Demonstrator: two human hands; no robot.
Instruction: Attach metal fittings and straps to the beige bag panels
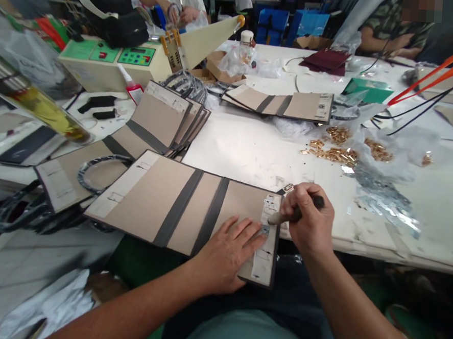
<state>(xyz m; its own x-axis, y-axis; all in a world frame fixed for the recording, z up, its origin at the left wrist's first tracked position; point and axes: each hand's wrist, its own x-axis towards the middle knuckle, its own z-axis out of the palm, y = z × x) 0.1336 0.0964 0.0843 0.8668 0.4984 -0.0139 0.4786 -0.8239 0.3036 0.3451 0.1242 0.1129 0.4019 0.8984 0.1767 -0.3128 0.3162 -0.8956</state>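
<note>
A flat tan card panel (163, 201) with two dark grey strips and a white end strip lies in front of me, overhanging the white table (250, 150). My left hand (225, 254) lies flat on its right end, fingers stretched out, pressing near a small metal piece (264, 229). My right hand (310, 220) is closed round a dark-handled tool (295, 213) whose tip touches that metal piece on the white strip.
More tan panels lie stacked at left (160, 119) and further back (280, 103). Small gold metal parts (337, 153) and clear plastic bags lie at right. A cream machine (114, 63) stands at the back left. Other people sit at the far side.
</note>
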